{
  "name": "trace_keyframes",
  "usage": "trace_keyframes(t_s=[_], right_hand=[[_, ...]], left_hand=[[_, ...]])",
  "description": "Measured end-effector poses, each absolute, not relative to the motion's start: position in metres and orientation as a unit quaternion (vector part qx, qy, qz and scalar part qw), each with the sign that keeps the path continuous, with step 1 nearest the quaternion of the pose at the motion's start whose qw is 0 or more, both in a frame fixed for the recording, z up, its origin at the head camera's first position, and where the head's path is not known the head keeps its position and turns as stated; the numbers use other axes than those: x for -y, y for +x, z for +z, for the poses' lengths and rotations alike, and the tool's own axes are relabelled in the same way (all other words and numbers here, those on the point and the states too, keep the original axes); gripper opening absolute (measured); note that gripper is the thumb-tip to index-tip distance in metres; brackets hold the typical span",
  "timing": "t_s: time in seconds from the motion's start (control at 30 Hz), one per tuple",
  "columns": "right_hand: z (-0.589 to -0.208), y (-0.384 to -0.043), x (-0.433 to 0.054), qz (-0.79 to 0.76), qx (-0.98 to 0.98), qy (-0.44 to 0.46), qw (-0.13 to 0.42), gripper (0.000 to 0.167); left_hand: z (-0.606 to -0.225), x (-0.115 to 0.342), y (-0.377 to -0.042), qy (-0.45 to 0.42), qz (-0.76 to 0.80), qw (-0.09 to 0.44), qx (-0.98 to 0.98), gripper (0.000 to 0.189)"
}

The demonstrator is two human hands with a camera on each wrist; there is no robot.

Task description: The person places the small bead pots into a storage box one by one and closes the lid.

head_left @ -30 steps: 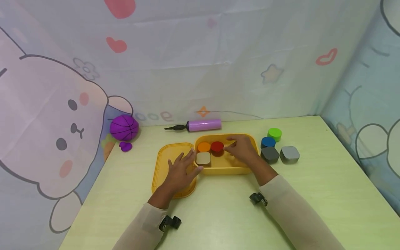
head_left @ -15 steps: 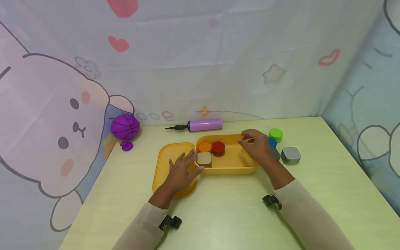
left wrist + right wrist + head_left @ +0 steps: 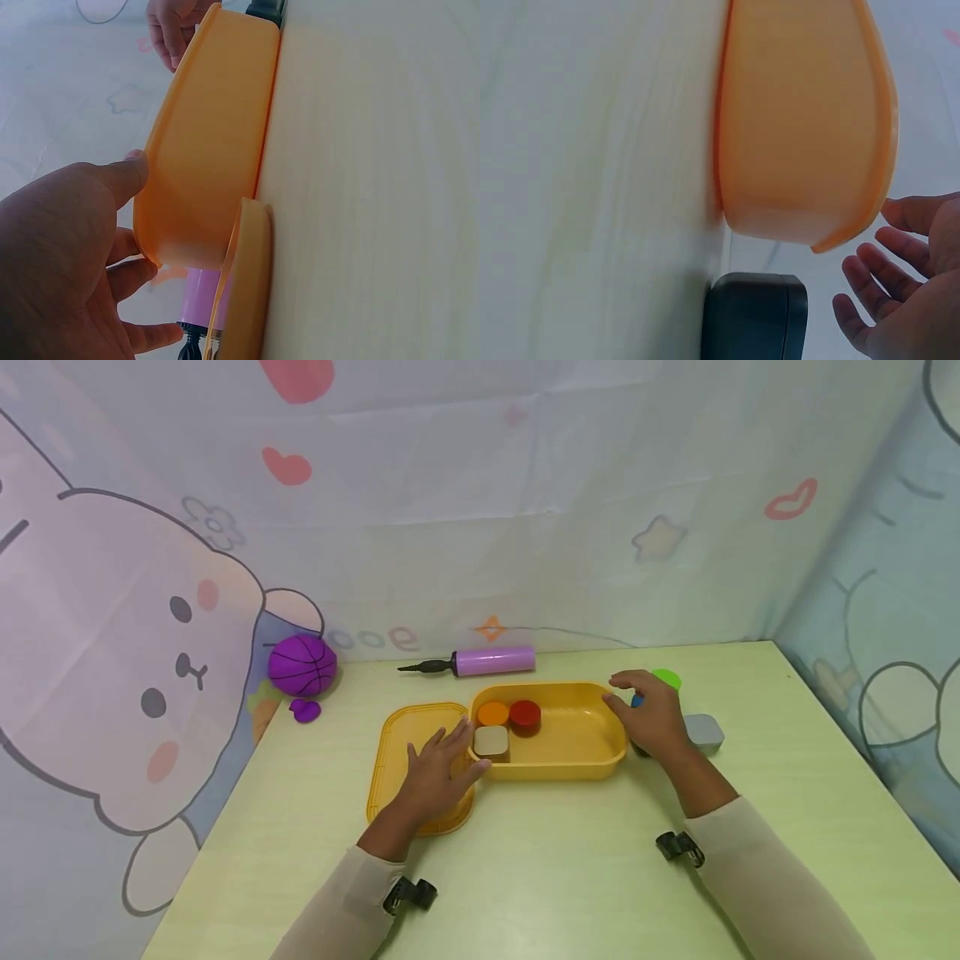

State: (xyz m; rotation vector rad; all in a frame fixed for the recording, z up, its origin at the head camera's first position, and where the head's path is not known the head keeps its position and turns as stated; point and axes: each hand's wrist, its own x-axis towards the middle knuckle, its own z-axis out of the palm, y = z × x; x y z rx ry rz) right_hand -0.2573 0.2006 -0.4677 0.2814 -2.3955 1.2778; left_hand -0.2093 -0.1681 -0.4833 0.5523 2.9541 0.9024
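Observation:
A yellow box [image 3: 555,770] holds an orange round block [image 3: 492,714], a red round block [image 3: 525,718] and a beige square block [image 3: 491,741]. My left hand [image 3: 430,783], fingers spread, touches the box's left end and rim. Over the lid [image 3: 388,760] its palm side hangs. My right hand [image 3: 654,718] is just past the box's right end, with nothing in it; thumb and fingers stand apart. Beneath and behind it, a blue block [image 3: 637,701], a green block [image 3: 667,678], a grey block [image 3: 705,732] and a dark grey block [image 3: 754,319] are partly hidden.
A purple hand pump [image 3: 493,661] with a black nozzle lies behind the box. At the back left sit a purple basketball [image 3: 302,666] and a small purple toy [image 3: 305,711]. A printed curtain [image 3: 450,527] borders the table's back edge.
My right hand has moved from inside the box, rightward over its right end, to the blocks beside it. The left hand and the blocks in the box stay put.

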Motion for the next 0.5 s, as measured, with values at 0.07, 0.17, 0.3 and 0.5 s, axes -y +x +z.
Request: trace_keyframes(t_s=[0.07, 0.17, 0.3, 0.5], right_hand=[[-0.469, -0.258, -0.204, 0.459, 0.859, 0.094, 0.207, 0.03], [-0.471, -0.26, -0.208, 0.454, 0.861, 0.086, 0.212, 0.03], [-0.475, -0.261, -0.213, 0.444, 0.863, 0.084, 0.225, 0.03], [-0.482, -0.263, -0.22, 0.438, 0.864, 0.079, 0.234, 0.028]], left_hand=[[-0.483, 0.169, -0.21, 0.177, 0.289, 0.004, -0.941, 0.077], [-0.481, 0.169, -0.209, 0.177, 0.288, 0.007, -0.941, 0.077], [-0.481, 0.169, -0.209, 0.178, 0.286, 0.007, -0.942, 0.077], [-0.481, 0.169, -0.209, 0.178, 0.286, 0.005, -0.942, 0.077]])
